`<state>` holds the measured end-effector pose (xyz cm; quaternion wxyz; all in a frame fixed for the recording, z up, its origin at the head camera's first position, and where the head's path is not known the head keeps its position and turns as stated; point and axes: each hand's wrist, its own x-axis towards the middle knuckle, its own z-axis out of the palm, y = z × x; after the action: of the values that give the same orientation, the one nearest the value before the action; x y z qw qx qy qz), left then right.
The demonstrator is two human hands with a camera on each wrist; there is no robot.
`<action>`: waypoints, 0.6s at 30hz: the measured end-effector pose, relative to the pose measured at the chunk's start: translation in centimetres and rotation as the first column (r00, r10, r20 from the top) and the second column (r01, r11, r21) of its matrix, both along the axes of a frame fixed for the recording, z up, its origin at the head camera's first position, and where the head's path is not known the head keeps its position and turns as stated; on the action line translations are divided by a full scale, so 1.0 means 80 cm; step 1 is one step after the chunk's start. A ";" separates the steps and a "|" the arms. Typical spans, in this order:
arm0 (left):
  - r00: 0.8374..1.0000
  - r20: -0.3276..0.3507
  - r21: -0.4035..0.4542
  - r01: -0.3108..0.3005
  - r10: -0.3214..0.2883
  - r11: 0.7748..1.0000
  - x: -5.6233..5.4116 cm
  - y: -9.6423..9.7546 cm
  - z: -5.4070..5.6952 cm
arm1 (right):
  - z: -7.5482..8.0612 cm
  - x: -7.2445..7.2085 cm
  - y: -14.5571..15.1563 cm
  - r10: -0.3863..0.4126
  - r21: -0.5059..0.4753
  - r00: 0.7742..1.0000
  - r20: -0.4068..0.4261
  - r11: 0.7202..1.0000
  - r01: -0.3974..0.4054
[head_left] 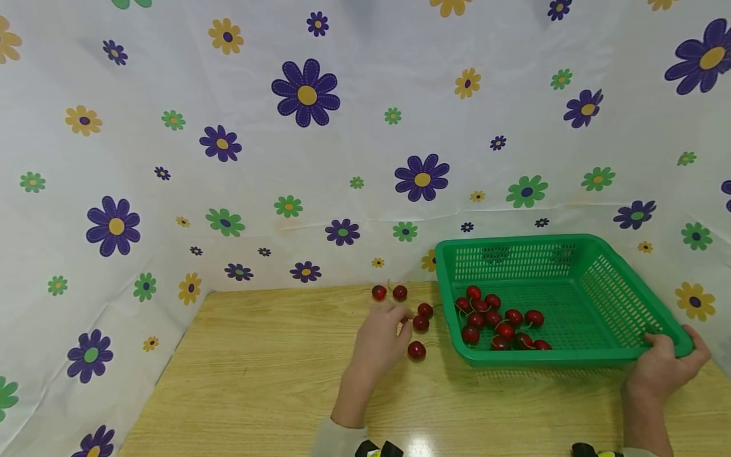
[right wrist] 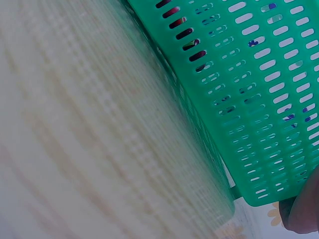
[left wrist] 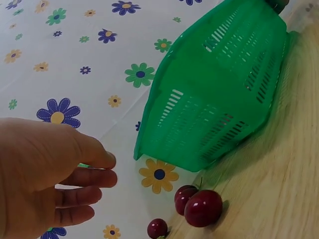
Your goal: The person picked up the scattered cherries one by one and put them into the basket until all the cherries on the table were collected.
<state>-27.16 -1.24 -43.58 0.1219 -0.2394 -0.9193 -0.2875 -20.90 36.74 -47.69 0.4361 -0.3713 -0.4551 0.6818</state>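
My left hand (head_left: 381, 337) is over the table beside several loose cherries, its fingers relaxed and slightly bent. In the left wrist view, nothing shows between that hand's thumb and fingers (left wrist: 94, 178). The nearest cherry (head_left: 421, 323) lies just right of the fingertips, against another cherry (head_left: 425, 310). One more cherry (head_left: 417, 351) sits closer to me, and two rest farther back. At the right, my right hand (head_left: 662, 365) grips the front right corner of a green plastic basket (head_left: 608, 357). Inside it, red cherries (head_left: 505, 331) with stems are gathered toward the left.
The wooden table (head_left: 251, 368) extends to the left and front of the basket. A white cloth (head_left: 354, 152) printed with purple, green and yellow flowers hangs behind the table and along the left side.
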 end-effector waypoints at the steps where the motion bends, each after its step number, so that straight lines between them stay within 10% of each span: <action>1: 1.000 -0.011 -0.014 0.016 -0.016 1.000 0.000 0.003 -0.002 | 0.000 0.000 0.000 0.003 -0.004 1.000 -0.001 1.000 -0.003; 8: 0.995 -0.056 -0.185 0.068 -0.080 0.980 -0.005 0.031 -0.017 | -0.001 0.000 -0.001 0.003 -0.011 1.000 0.022 1.000 -0.002; 18: 0.994 0.042 -0.527 0.109 -0.102 0.843 0.008 0.059 -0.032 | -0.004 -0.001 0.002 0.004 -0.012 1.000 -0.017 1.000 -0.004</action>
<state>-26.54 3.49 -46.15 0.0297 -0.3121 -0.9491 -0.0316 -20.96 36.90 -48.00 0.4363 -0.3672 -0.4480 0.6885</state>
